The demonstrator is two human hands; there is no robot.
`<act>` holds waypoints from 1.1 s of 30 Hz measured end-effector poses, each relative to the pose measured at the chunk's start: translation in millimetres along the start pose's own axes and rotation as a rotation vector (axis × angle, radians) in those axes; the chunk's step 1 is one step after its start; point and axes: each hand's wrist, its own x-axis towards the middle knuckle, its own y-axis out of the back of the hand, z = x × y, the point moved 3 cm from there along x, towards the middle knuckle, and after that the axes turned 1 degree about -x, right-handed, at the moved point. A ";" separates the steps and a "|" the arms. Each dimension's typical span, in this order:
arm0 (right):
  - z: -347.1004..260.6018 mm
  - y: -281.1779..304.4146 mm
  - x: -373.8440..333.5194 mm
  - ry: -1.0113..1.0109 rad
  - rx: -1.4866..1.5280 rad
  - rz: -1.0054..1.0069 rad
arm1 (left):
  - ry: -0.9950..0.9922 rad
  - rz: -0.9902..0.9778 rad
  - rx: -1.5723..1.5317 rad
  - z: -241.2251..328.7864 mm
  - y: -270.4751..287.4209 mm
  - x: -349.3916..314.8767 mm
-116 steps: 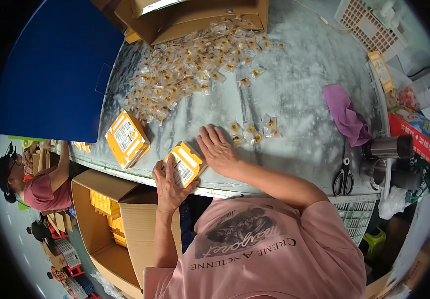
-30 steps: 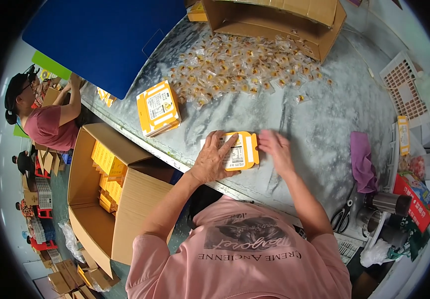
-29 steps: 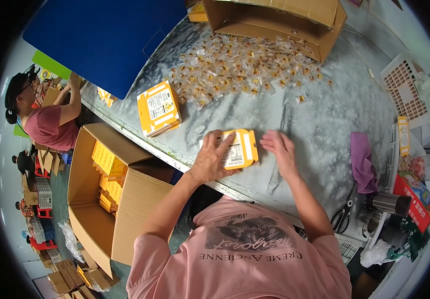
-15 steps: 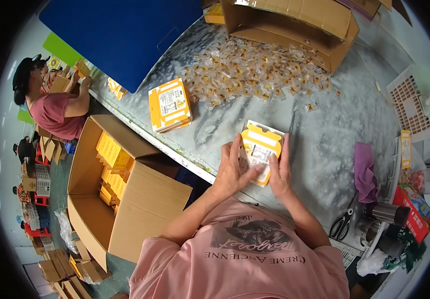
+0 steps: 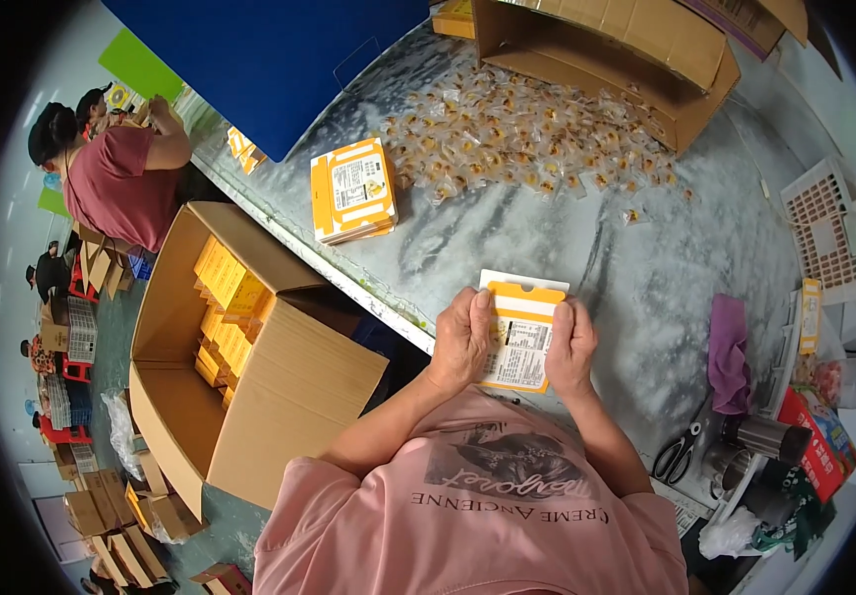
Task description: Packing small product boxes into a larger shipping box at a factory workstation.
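Between my two hands is a flat yellow-and-white carton [image 5: 522, 342], held near the table's front edge with its printed face up. My left hand [image 5: 461, 342] grips its left edge, fingers curled. On the right edge, my right hand [image 5: 571, 349] is closed in the same way. A stack of flat yellow-and-white cartons [image 5: 353, 190] lies farther left on the table. Beyond my hands spreads a heap of small clear-wrapped pieces [image 5: 537, 134] with yellow-brown middles, and one wrapped piece [image 5: 631, 216] lies apart from it.
An open cardboard box [image 5: 289, 397] with yellow cartons [image 5: 222, 288] stands left of the table. Another cardboard box [image 5: 586, 74] lies behind the heap. A blue board [image 5: 269, 59] rises at back left. Scissors [image 5: 679, 453] and a purple cloth [image 5: 729, 352] lie right. A person [image 5: 125, 174] works far left.
My hands have drawn the carton slightly nearer to me. My fingers, stretched along its sides before, are now curled around its edges. The person at far left has shifted their arms.
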 end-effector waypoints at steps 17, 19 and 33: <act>-63.6 5.6 23.7 0.321 -0.273 -0.115 | -0.338 -0.116 0.203 47.8 21.6 7.0; -61.1 3.2 25.1 0.285 -0.266 -0.142 | -0.279 -0.104 0.204 43.9 22.0 5.8; -62.1 -0.7 11.4 0.568 -0.075 -0.049 | -0.534 -0.103 0.086 43.4 39.2 -6.3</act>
